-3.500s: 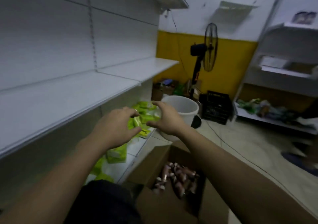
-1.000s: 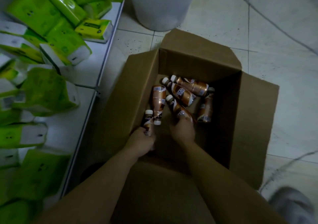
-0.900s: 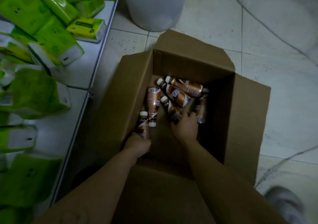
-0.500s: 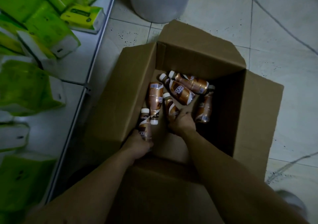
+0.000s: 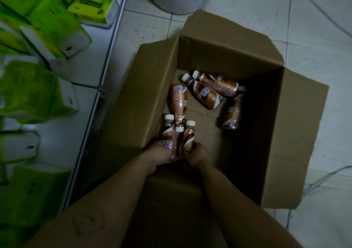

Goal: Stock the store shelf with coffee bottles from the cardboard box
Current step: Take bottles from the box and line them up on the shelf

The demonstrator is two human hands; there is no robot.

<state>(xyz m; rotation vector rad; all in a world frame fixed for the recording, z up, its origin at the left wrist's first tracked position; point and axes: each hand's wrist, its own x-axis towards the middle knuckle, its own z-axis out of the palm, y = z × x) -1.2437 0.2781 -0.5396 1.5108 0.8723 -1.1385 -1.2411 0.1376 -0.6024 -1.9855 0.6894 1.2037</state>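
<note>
Left hand (image 5: pixel 160 154) and right hand (image 5: pixel 198 155) each clasp a white-capped brown coffee bottle (image 5: pixel 167 133) upright, ready for lifting from the brown cardboard box (image 5: pixel 152 88).

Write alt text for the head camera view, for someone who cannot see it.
The left hand grips one coffee bottle and the right hand grips another bottle, inside an open cardboard box on a tiled floor. Four loose bottles lie on the box bottom; green tissue packs sit on a white shelf at left.

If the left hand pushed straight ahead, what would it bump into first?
Probably the lying bottle just ahead of the left hand and its held bottle, though depth is unclear.
</note>
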